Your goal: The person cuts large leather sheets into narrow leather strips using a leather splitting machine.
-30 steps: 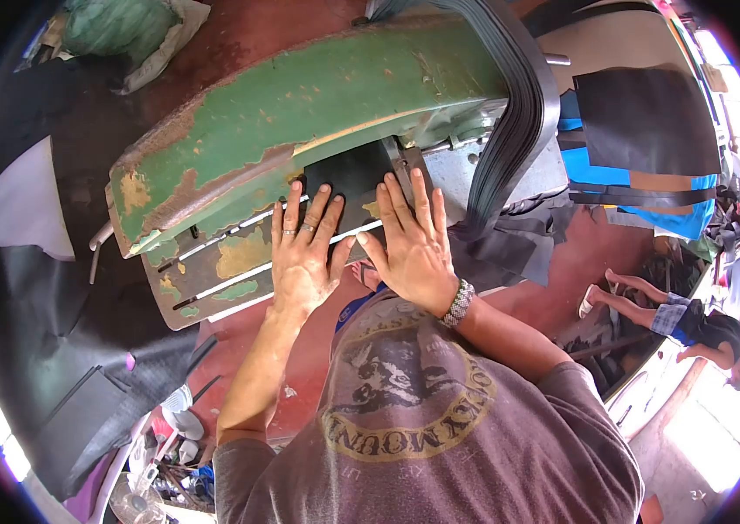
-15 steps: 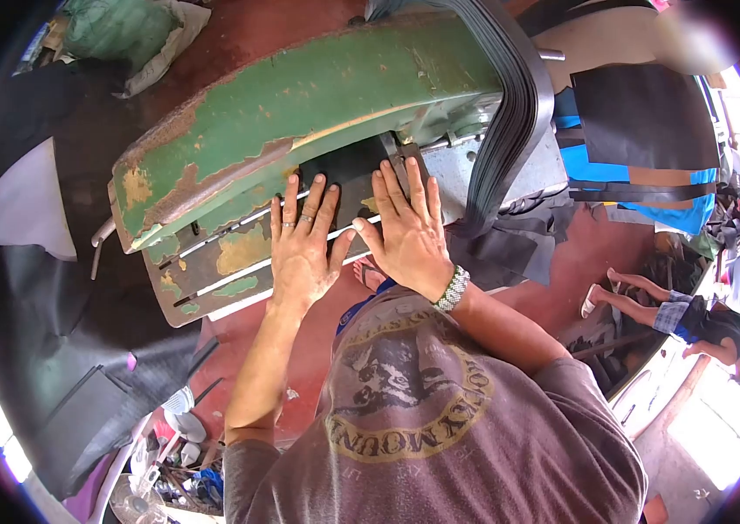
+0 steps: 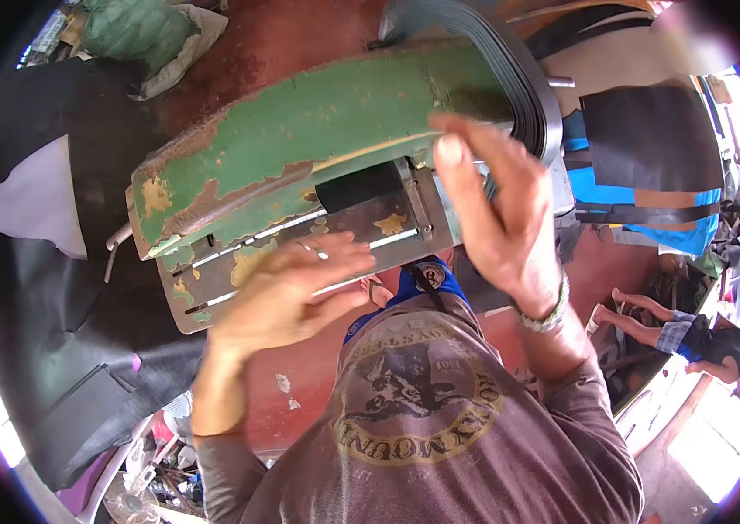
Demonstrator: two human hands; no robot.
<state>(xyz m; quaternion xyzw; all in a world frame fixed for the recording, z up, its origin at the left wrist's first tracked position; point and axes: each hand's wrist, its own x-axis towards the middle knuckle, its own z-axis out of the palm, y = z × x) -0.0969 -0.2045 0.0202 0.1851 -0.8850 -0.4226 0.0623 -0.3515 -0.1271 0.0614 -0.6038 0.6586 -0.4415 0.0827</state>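
We hold our left hand (image 3: 300, 284) stretched flat, gripping nothing, over the front edge of the slotted metal bed (image 3: 357, 223), though we cannot tell whether it touches. Our right hand (image 3: 505, 210), blurred and likewise bare, spreads its thumb from its fingers in front of the chipped green machine housing (image 3: 317, 118), near the bundle of black strips (image 3: 531, 100). We see the black sheet (image 3: 361, 187) on the bed, against the housing's lower edge and just beside the metal guide (image 3: 424, 205).
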